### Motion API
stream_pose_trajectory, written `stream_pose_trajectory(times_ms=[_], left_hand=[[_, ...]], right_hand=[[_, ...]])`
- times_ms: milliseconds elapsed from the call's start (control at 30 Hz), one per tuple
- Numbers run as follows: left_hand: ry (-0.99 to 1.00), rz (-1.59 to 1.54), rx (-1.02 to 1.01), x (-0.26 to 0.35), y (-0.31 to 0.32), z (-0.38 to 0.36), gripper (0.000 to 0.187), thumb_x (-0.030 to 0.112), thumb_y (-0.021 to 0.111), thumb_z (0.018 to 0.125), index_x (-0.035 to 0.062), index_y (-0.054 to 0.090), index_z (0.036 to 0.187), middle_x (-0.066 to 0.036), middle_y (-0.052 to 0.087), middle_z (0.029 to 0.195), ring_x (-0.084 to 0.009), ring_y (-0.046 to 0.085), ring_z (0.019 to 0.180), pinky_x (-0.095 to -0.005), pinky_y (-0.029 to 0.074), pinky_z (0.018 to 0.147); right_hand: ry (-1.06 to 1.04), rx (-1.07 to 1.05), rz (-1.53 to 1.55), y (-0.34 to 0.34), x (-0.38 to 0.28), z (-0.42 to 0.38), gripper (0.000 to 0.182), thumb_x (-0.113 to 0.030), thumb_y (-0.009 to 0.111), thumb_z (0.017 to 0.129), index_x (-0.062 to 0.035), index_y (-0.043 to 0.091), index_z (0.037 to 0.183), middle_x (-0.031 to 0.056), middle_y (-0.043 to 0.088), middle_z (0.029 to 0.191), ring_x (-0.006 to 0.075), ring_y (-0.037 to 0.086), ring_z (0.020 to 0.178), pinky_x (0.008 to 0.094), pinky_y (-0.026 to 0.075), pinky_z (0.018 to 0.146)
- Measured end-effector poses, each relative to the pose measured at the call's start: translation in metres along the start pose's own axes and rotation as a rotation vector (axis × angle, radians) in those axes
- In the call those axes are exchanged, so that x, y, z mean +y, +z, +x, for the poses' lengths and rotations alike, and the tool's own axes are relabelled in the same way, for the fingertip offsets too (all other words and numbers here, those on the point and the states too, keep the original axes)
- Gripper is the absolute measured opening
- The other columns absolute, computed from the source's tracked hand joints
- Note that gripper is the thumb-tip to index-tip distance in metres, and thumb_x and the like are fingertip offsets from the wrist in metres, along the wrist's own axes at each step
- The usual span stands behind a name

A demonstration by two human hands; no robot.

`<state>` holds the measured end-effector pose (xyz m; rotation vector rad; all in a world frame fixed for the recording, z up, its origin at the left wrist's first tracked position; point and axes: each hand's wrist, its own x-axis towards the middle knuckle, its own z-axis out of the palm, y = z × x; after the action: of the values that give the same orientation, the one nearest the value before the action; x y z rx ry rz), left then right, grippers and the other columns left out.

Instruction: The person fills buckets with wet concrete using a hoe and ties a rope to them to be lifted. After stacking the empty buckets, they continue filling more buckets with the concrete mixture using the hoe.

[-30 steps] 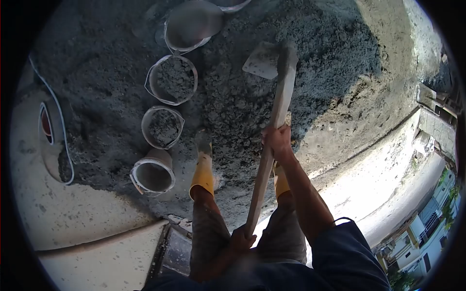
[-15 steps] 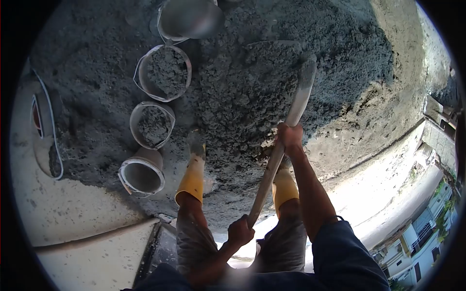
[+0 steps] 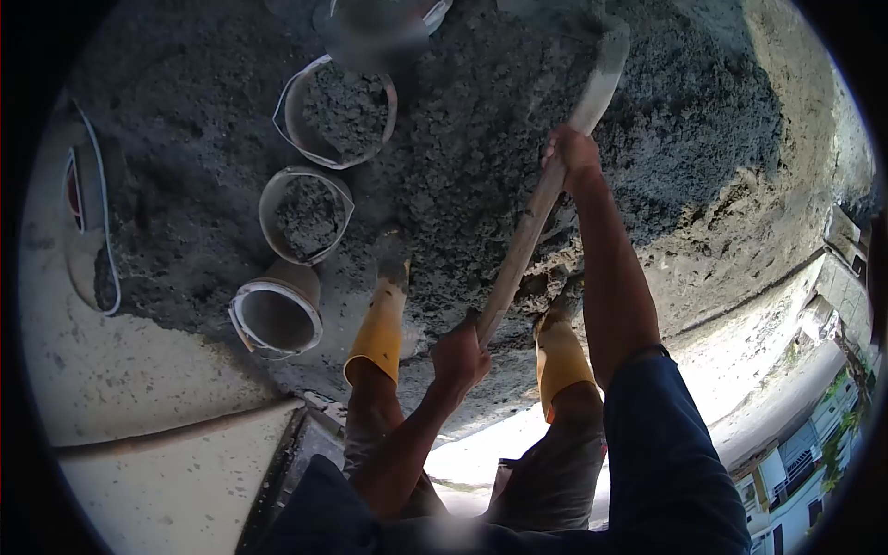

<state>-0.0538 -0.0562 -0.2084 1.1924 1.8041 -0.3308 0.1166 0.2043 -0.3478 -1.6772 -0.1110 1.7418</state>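
Note:
Both hands grip the long wooden handle of a hoe (image 3: pixel 529 236), which slants up and to the right over a wet grey concrete mix (image 3: pixel 462 176). My left hand (image 3: pixel 460 356) is closed around the handle's near end, in front of my legs. Farther up, my right hand (image 3: pixel 575 157) wraps the handle with its arm stretched forward. The hoe's far end reaches the mix near the top of the view; its blade cannot be made out there. My yellow boots (image 3: pixel 377 328) stand at the near edge of the mix.
Left of the mix stand a bucket full of concrete (image 3: pixel 342 111), a partly filled bucket (image 3: pixel 307 217) and a tilted bucket with no mix visible inside (image 3: pixel 277 314). Another bucket (image 3: pixel 379 28) is blurred at the top. A pale wall (image 3: pixel 176 388) lies lower left.
Both hands and the hoe have moved forward, away from my body. The buckets and boots have shifted in view as the camera moved.

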Motion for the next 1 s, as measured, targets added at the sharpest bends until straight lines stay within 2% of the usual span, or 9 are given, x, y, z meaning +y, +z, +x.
stream_pose_trajectory(times_ms=[167,300,333,467,567,633,767,833,1000], left_hand=[[-0.180,-0.022,-0.287,-0.027,0.064,-0.144,0.026,0.011,0.062,0.067,0.0032,0.053,0.090,-0.019,0.062,0.079,-0.0393,0.062,0.079,-0.0478,0.049,0.071],[-0.074,-0.168,-0.588,-0.036,0.078,-0.239,0.044,0.011,0.057,0.071,0.0066,0.053,0.114,-0.019,0.060,0.095,-0.0367,0.060,0.093,-0.0468,0.048,0.076],[0.113,-0.196,-0.480,-0.115,0.165,-0.261,0.045,0.015,0.064,0.070,-0.0006,0.052,0.111,-0.021,0.059,0.099,-0.0360,0.058,0.095,-0.0441,0.046,0.076],[0.009,-0.366,-0.334,-0.006,0.076,-0.184,0.045,0.011,0.063,0.064,0.0038,0.055,0.108,-0.020,0.063,0.089,-0.0399,0.060,0.089,-0.0442,0.049,0.077],[0.056,-0.659,-0.458,0.050,0.005,-0.101,0.030,0.010,0.065,0.066,-0.0044,0.053,0.091,-0.009,0.056,0.065,-0.0157,0.056,0.052,-0.0326,0.044,0.047],[0.043,-0.734,-0.565,0.068,-0.041,-0.080,0.025,0.007,0.065,0.069,-0.0032,0.053,0.089,-0.006,0.056,0.064,-0.0140,0.055,0.055,-0.0324,0.045,0.051],[-0.136,-0.673,-0.626,0.021,-0.111,-0.172,0.038,0.009,0.068,0.069,-0.0033,0.053,0.102,-0.010,0.058,0.081,-0.0190,0.058,0.080,-0.0365,0.046,0.070],[-0.177,-0.550,-0.630,-0.010,-0.158,-0.201,0.052,0.014,0.072,0.067,-0.0063,0.052,0.111,-0.013,0.060,0.087,-0.0198,0.059,0.084,-0.0340,0.048,0.074],[-0.131,-0.683,-0.791,0.019,-0.238,-0.176,0.059,0.024,0.068,0.076,-0.0076,0.044,0.119,-0.017,0.058,0.101,-0.0223,0.057,0.094,-0.0332,0.046,0.082]], right_hand=[[0.246,-0.001,-0.108,-0.052,0.105,-0.101,0.010,-0.008,0.058,0.075,-0.0018,0.051,0.073,0.0074,0.049,0.058,0.0202,0.052,0.046,0.0369,0.047,0.044],[0.187,0.150,-0.215,-0.075,0.104,-0.195,0.010,-0.001,0.058,0.069,-0.0007,0.051,0.076,0.0065,0.053,0.060,0.0156,0.053,0.044,0.0298,0.045,0.039],[0.059,0.140,-0.230,-0.077,0.096,-0.209,0.013,0.000,0.058,0.068,-0.0006,0.049,0.077,0.0066,0.053,0.060,0.0154,0.054,0.044,0.0294,0.045,0.039],[-0.259,0.158,-0.410,-0.069,0.011,-0.189,0.024,-0.001,0.059,0.067,-0.0004,0.043,0.084,0.0072,0.053,0.061,0.0171,0.056,0.046,0.0303,0.044,0.040],[-0.392,0.031,-0.583,-0.039,-0.077,-0.121,0.033,-0.006,0.060,0.071,0.0082,0.043,0.095,0.0164,0.058,0.073,0.0234,0.064,0.059,0.0346,0.051,0.051],[-0.363,0.194,-0.741,-0.017,-0.096,-0.082,0.037,-0.009,0.060,0.073,0.0118,0.043,0.097,0.0234,0.060,0.081,0.0294,0.066,0.065,0.0380,0.053,0.057],[-0.095,0.177,-0.805,-0.003,0.009,-0.119,0.043,-0.013,0.060,0.073,0.0148,0.041,0.100,0.0286,0.058,0.092,0.0356,0.066,0.071,0.0422,0.055,0.063],[0.045,0.265,-0.599,0.011,0.069,-0.162,0.027,-0.004,0.060,0.071,0.0148,0.047,0.086,0.0192,0.057,0.071,0.0295,0.061,0.052,0.0367,0.050,0.045],[0.352,0.216,-0.156,-0.004,0.073,-0.172,0.020,-0.004,0.060,0.071,0.0071,0.050,0.085,0.0144,0.055,0.069,0.0259,0.058,0.057,0.0374,0.049,0.050]])
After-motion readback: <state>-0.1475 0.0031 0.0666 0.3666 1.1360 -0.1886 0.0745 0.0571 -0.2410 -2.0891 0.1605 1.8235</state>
